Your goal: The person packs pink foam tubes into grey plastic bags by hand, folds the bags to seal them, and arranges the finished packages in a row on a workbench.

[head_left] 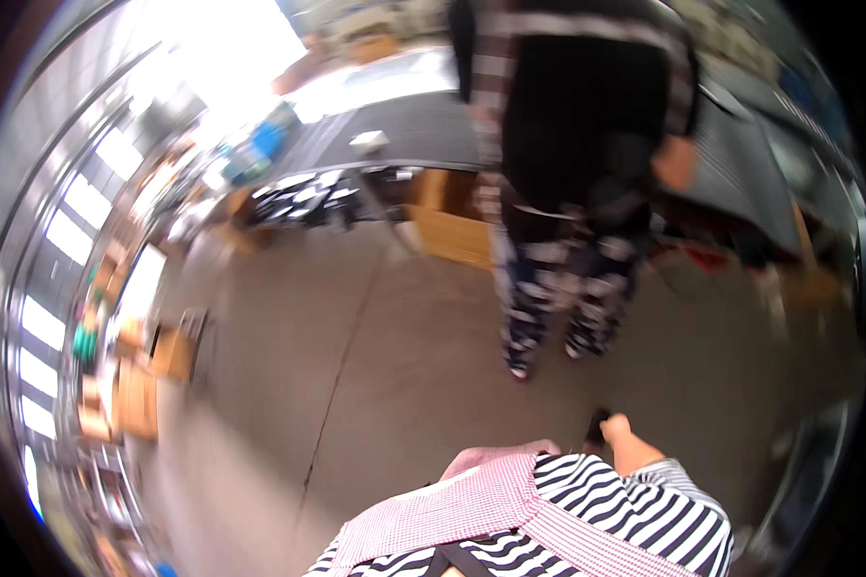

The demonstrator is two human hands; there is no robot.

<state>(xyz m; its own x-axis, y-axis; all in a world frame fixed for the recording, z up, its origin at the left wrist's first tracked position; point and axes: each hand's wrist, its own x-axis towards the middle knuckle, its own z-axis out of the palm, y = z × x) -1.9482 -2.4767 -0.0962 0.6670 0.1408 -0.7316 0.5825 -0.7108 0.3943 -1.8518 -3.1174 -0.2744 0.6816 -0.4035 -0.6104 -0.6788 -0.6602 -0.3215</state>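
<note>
The picture is blurred by motion. My right hand point(622, 439) hangs low beside my body, past the sleeve of my black-and-white striped shirt point(635, 514). A small dark thing point(598, 424) shows right at its fingers, but whether the hand grips it is unclear. A pink checked apron point(471, 505) covers my chest. My left hand is out of sight.
Another person point(568, 173) in a black top and patterned trousers stands on the grey concrete floor point(356, 365) just ahead. Behind are a dark table point(423, 130) with a small white box point(369, 141), wooden crates point(452, 236), and cardboard boxes point(154, 375) at the left.
</note>
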